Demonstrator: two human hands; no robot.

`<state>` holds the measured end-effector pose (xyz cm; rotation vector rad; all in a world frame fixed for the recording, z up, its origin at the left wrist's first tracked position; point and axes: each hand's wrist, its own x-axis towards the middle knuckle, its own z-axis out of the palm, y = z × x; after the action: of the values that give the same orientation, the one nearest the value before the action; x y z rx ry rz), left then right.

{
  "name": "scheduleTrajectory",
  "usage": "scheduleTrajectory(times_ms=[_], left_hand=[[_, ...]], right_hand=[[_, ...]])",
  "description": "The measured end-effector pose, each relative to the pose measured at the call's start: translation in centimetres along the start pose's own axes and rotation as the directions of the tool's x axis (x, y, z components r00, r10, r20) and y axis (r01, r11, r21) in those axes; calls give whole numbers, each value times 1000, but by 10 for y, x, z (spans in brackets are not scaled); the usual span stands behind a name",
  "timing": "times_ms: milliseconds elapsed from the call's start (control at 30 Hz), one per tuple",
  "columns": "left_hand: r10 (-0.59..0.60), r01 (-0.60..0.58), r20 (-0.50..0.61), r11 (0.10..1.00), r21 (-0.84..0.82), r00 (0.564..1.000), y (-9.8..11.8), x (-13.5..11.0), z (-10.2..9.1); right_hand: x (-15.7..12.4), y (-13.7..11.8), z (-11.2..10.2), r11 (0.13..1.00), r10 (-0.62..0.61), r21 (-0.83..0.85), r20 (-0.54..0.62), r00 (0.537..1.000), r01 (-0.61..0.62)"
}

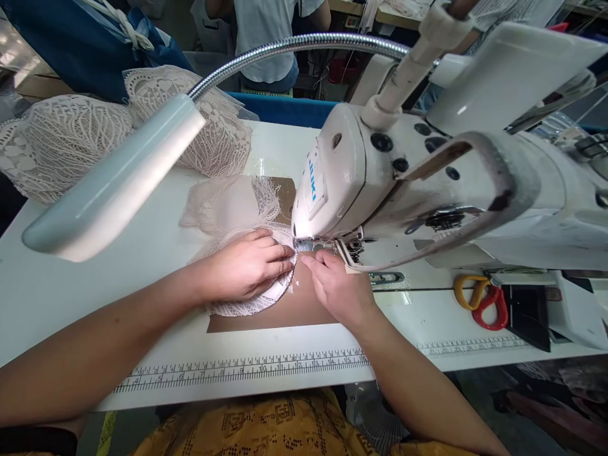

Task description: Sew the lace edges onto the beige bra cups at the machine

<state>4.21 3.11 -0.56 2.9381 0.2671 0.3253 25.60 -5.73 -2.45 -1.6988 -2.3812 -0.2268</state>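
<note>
Across our white counter [156, 221], our left grip [249, 263] rests unclamped on round white lace [244, 307] beside the white sewing machine [344, 168]; whether our right grip [344, 288] pinches, we can't tell. Slipping lace could drag fingertips [289, 252] under.

Sewing workshop: industrial sewing machine [427, 193]

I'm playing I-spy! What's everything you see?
lace fabric: count unclear, whitish, centre
sheet: one, brown, under lace
sewing machine: one, white, right
lace bundles: two, pale, back left
lamp: one, whitish, left
scissor handles: two, yellow, red, right
ruler strip: one, white, table front
table: one, white, underneath
bag: one, blue, back left
person: one, white top, back
clutter: uncountable, mixed, edges
shirt: one, mustard, front
left hand: one, bare, on lace
right hand: one, bare, by machine
</note>
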Motion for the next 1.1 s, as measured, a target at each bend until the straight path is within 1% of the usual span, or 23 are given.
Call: scheduleTrajectory(times_ms=[67,167,200,300,400,533,600,667,733,800,867,933,1100], left_hand=[[0,0,3,1000,0,1000,1,-1,0],[-2,1,-16,1000,-17,1000,1,-1,1],[-3,2,-25,1000,-25,1000,1,-2,1],[-7,5,-42,999,-40,999,0,-2,2],[-9,7,-36,999,-45,999,-1,-2,1],[-9,8,-17,999,-46,1000,-1,-2,-1],[-11,9,-27,998,-57,1000,-1,-2,-1],[-13,10,-40,998,-68,999,-1,-2,-1],[-16,13,-46,997,-74,999,-1,-2,-1],[-15,12,-40,997,-75,999,-2,-3,-1],[-9,8,-23,998,-69,1000,-3,-3,0],[-4,4,-6,998,-56,1000,-4,-4,0],[-2,2,4,1000,-26,1000,-5,-5,0]], right_hand=[[0,3,1,998,31,-52,-24,999,-32],[1,4,1,994,88,-64,-42,995,-91],[2,3,1,995,86,-55,-41,995,-88],[2,0,-1,1000,17,-18,8,1000,-16],[0,1,-4,999,12,-35,35,999,-11],[-3,6,-7,989,120,-75,-49,992,-124],[-2,5,-7,988,144,-54,-69,987,-147],[-1,1,-7,996,87,-16,-26,996,-87],[0,-4,-7,1000,16,4,54,998,-16],[0,-7,-9,1000,12,-2,111,994,-12],[-2,-6,-12,999,42,-13,118,992,-41],[-5,-2,-16,998,58,-31,101,993,-55],[-7,5,-22,997,42,-69,105,994,-35]])
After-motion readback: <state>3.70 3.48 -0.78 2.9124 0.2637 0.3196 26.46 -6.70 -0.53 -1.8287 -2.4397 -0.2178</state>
